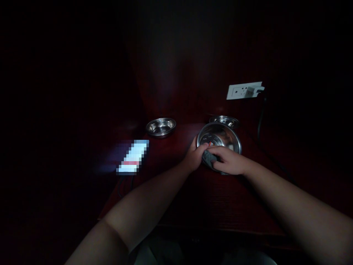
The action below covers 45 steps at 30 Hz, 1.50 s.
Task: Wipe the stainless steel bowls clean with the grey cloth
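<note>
Metal bowl (222, 131), mirror-bright inside, gripped by the left hand (194, 156); the right hand (229, 160) clutches dark cloth (210, 159), partly blocking it. A shallow dish (225, 119) sits behind.

One head view; forward and downward; close above the table (198, 206)
</note>
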{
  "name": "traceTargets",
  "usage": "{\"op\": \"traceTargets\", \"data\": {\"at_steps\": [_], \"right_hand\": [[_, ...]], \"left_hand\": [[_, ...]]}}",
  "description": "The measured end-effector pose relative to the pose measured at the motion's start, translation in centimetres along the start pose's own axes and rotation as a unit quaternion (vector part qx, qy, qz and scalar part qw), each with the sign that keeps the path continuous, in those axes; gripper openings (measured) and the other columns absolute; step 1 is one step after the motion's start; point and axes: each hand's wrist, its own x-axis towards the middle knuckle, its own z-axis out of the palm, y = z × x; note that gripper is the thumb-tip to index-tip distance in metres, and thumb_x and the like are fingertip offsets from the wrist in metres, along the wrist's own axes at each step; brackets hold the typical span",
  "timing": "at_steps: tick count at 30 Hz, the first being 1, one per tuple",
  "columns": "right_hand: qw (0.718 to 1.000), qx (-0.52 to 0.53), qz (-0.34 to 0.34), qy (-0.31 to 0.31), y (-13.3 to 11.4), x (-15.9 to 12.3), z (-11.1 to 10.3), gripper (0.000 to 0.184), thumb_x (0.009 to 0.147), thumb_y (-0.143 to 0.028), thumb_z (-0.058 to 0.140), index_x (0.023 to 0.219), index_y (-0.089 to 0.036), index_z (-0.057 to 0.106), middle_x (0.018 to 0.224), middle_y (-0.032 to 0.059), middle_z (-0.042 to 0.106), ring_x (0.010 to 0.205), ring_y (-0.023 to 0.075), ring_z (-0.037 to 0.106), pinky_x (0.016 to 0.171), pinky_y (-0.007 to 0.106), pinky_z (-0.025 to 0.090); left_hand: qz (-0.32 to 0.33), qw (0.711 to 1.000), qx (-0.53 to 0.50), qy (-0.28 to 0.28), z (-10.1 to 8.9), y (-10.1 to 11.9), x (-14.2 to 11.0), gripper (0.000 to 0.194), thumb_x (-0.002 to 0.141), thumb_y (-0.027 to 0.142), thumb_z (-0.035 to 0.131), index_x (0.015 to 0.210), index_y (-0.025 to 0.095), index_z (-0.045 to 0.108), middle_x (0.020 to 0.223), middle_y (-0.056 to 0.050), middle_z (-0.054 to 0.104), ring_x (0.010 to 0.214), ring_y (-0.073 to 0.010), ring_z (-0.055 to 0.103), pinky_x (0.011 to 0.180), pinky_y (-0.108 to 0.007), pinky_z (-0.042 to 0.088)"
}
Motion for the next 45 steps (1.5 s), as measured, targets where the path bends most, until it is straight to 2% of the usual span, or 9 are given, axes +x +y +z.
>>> {"op": "traceTargets", "data": {"at_steps": [6,11,15,20,26,29,34,40,45], "right_hand": [[0.999,-0.026,-0.014,0.035,-0.4,0.0,0.2,0.009,0.069,-0.020,0.056,0.077,-0.016,0.055,0.076,0.0028,0.056,0.073,0.0163,0.050,0.070,0.032,0.041],[0.997,-0.057,0.009,0.060,-0.5,-0.1,0.2,0.025,0.069,-0.029,0.062,0.089,-0.016,0.053,0.086,0.0056,0.057,0.077,0.0181,0.051,0.070,0.033,0.043],[0.994,-0.088,0.023,0.057,-0.7,-0.2,0.0,0.025,0.071,-0.031,0.061,0.090,-0.016,0.054,0.089,0.0075,0.059,0.080,0.0195,0.054,0.072,0.034,0.044],[0.988,-0.149,0.003,0.048,-1.3,-0.1,-0.4,0.021,0.074,-0.028,0.058,0.091,-0.016,0.057,0.092,0.0096,0.062,0.088,0.0220,0.055,0.080,0.035,0.043],[0.966,-0.239,-0.004,0.099,-1.9,-0.1,-0.9,0.011,0.081,-0.025,0.049,0.081,-0.017,0.055,0.082,0.0082,0.061,0.079,0.0204,0.055,0.074,0.033,0.041],[0.961,-0.232,0.002,0.152,-1.9,-0.2,-1.2,0.014,0.083,-0.026,0.045,0.080,-0.017,0.056,0.080,0.0082,0.061,0.076,0.0196,0.055,0.072,0.032,0.041],[0.956,-0.203,0.014,0.210,-1.9,-0.3,-1.3,0.016,0.084,-0.027,0.045,0.077,-0.018,0.055,0.075,0.0074,0.060,0.073,0.0191,0.054,0.069,0.030,0.041],[0.968,-0.167,0.016,0.185,-1.5,-0.1,-1.2,0.019,0.083,-0.031,0.048,0.071,-0.017,0.054,0.071,0.0051,0.058,0.067,0.0162,0.052,0.063,0.028,0.038],[0.978,-0.160,0.017,0.136,-1.3,-0.1,-1.0,0.020,0.082,-0.033,0.050,0.069,-0.017,0.053,0.070,0.0039,0.057,0.066,0.0149,0.050,0.062,0.027,0.036]], "left_hand": [[-0.002,1.000,-0.001,0.007,-0.2,-0.3,0.2,0.039,0.074,0.025,0.054,0.113,0.019,0.052,0.104,-0.004,0.061,0.098,-0.0186,0.055,0.092,-0.033,0.038],[-0.033,0.996,-0.015,0.076,-0.2,0.0,0.5,0.037,0.073,0.027,0.054,0.109,0.020,0.054,0.102,-0.004,0.062,0.098,-0.0191,0.055,0.091,-0.033,0.039],[-0.042,0.991,-0.038,0.119,-0.2,0.1,0.7,0.036,0.072,0.029,0.056,0.106,0.019,0.056,0.103,-0.004,0.063,0.098,-0.0195,0.056,0.090,-0.033,0.039],[-0.058,0.984,-0.076,0.148,-0.3,0.0,0.9,0.040,0.071,0.036,0.058,0.107,0.018,0.056,0.106,-0.007,0.062,0.100,-0.0210,0.056,0.090,-0.035,0.041],[-0.157,0.975,-0.134,0.076,-0.6,0.7,0.5,0.064,0.071,0.064,0.047,0.118,0.022,0.047,0.114,-0.012,0.058,0.098,-0.0270,0.058,0.077,-0.043,0.048],[-0.147,0.978,-0.144,0.038,-0.7,0.9,0.4,0.062,0.073,0.064,0.044,0.121,0.027,0.041,0.118,-0.011,0.056,0.096,-0.0248,0.059,0.076,-0.043,0.048],[-0.149,0.979,-0.137,0.028,-0.9,0.9,0.7,0.055,0.076,0.062,0.040,0.121,0.030,0.041,0.124,-0.010,0.051,0.091,-0.0231,0.060,0.076,-0.045,0.048],[-0.178,0.973,-0.148,0.003,-1.0,1.0,0.6,0.056,0.077,0.066,0.032,0.113,0.027,0.049,0.124,-0.010,0.052,0.097,-0.0256,0.058,0.080,-0.045,0.048],[-0.176,0.972,-0.158,0.001,-1.0,1.0,0.4,0.057,0.075,0.063,0.041,0.118,0.026,0.044,0.121,-0.012,0.054,0.100,-0.0270,0.056,0.077,-0.045,0.049]]}}
